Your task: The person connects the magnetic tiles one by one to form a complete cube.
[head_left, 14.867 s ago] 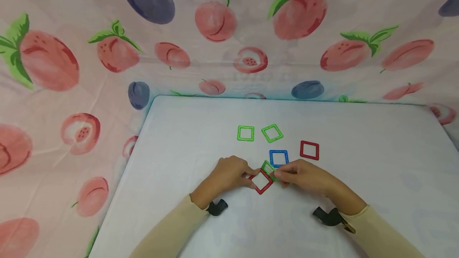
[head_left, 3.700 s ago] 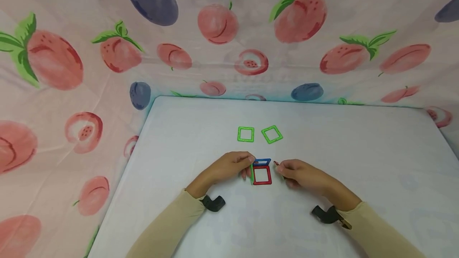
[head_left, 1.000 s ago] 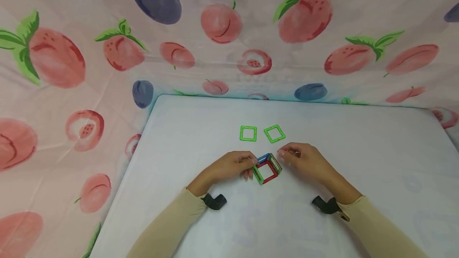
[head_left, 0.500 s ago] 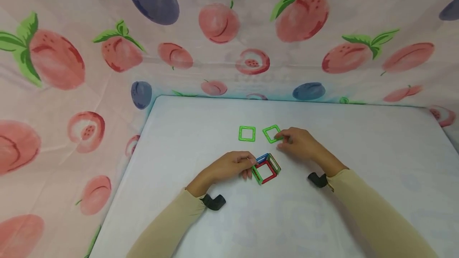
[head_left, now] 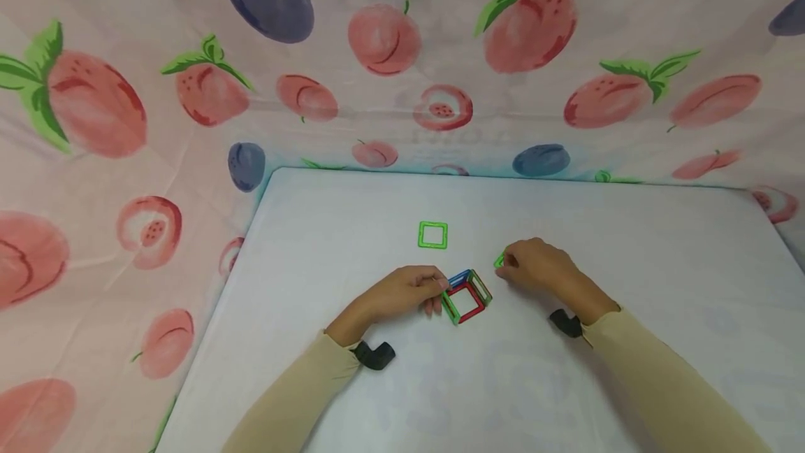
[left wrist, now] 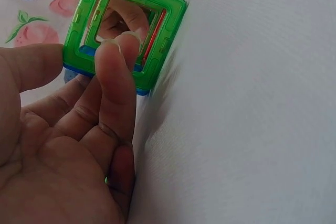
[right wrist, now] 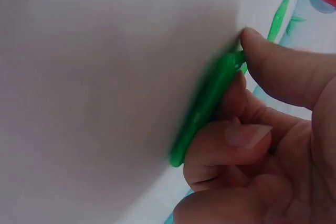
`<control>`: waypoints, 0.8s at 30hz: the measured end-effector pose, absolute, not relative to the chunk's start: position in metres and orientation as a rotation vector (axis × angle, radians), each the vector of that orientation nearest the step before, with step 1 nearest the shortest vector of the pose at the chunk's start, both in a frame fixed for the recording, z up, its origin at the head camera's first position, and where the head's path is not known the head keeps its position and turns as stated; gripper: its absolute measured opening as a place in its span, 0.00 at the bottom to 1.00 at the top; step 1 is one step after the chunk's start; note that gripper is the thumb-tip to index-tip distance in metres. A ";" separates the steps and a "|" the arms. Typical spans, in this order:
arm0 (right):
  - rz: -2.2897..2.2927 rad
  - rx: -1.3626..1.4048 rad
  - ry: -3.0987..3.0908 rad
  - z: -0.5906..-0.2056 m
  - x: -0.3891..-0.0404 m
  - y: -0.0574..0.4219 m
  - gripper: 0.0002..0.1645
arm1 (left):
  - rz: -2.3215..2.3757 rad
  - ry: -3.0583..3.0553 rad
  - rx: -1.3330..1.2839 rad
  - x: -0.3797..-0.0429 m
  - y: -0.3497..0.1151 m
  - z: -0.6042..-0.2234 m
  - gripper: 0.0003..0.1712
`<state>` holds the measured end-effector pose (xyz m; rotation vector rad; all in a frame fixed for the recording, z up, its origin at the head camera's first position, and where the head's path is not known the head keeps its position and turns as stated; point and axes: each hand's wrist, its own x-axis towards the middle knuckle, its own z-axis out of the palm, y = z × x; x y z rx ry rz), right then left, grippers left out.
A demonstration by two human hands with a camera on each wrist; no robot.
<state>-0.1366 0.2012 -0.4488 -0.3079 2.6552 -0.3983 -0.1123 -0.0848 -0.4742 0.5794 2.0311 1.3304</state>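
My left hand (head_left: 409, 292) holds a small open box of square magnetic tiles at its back left corner. Its red tile (head_left: 483, 303) lies flat, with a green tile (left wrist: 163, 45) upright on the left and a blue tile (head_left: 461, 277) at the back. A further upright tile (head_left: 481, 288) forms the right side; its colour is unclear. In the left wrist view, thumb and fingertips touch the green frame. My right hand (head_left: 537, 268) pinches another green square tile (right wrist: 205, 108) between thumb and fingers, to the right of the box.
One loose green square tile (head_left: 432, 246) lies flat behind the box. White cloth covers the table (head_left: 352, 215). A fruit-patterned curtain (head_left: 390, 103) hangs along the back and left edges.
My right hand has left the box's right tile, reached back to the angled green tile, picked it up and drawn it towards the box. My left hand stays at the corner.
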 end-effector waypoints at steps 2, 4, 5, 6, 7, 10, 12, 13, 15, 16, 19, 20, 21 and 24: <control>-0.417 -0.329 2.640 -0.448 -0.132 0.203 0.15 | 1.325 2.039 0.574 -0.113 -0.085 -0.474 0.13; -0.453 -0.352 2.632 -0.448 -0.128 0.205 0.14 | 1.326 2.041 0.569 -0.113 -0.085 -0.473 0.12; -0.479 -0.363 2.628 -0.448 -0.125 0.207 0.14 | 1.323 2.042 0.567 -0.113 -0.085 -0.473 0.12; -0.513 -0.369 2.626 -0.449 -0.123 0.208 0.14 | 1.322 2.041 0.564 -0.113 -0.085 -0.472 0.12; -0.551 -0.373 2.619 -0.450 -0.121 0.210 0.15 | 1.321 2.037 0.563 -0.113 -0.085 -0.472 0.13; -0.750 -0.318 2.534 -0.451 -0.114 0.216 0.17 | 1.316 2.020 0.557 -0.112 -0.086 -0.472 0.13; -0.914 -0.244 2.423 -0.451 -0.109 0.219 0.19 | 1.311 2.011 0.553 -0.112 -0.086 -0.471 0.14; -0.995 -0.195 2.354 -0.450 -0.106 0.220 0.20 | 1.309 2.008 0.552 -0.111 -0.086 -0.471 0.14; -1.140 -0.097 2.209 -0.449 -0.099 0.220 0.22 | 1.303 2.007 0.549 -0.111 -0.086 -0.470 0.13; -1.197 -0.059 2.145 -0.449 -0.095 0.219 0.22 | 1.299 2.008 0.549 -0.112 -0.086 -0.470 0.13; -1.328 0.003 1.998 -0.448 -0.083 0.215 0.21 | 1.286 2.018 0.550 -0.113 -0.085 -0.470 0.13; -1.361 0.015 1.957 -0.448 -0.080 0.213 0.21 | 1.280 2.020 0.551 -0.113 -0.085 -0.470 0.13; -1.392 0.027 1.925 -0.448 -0.076 0.211 0.20 | 1.276 2.020 0.553 -0.113 -0.086 -0.470 0.13; -1.461 0.059 1.853 -0.448 -0.068 0.207 0.19 | 1.275 2.002 0.550 -0.114 -0.085 -0.470 0.15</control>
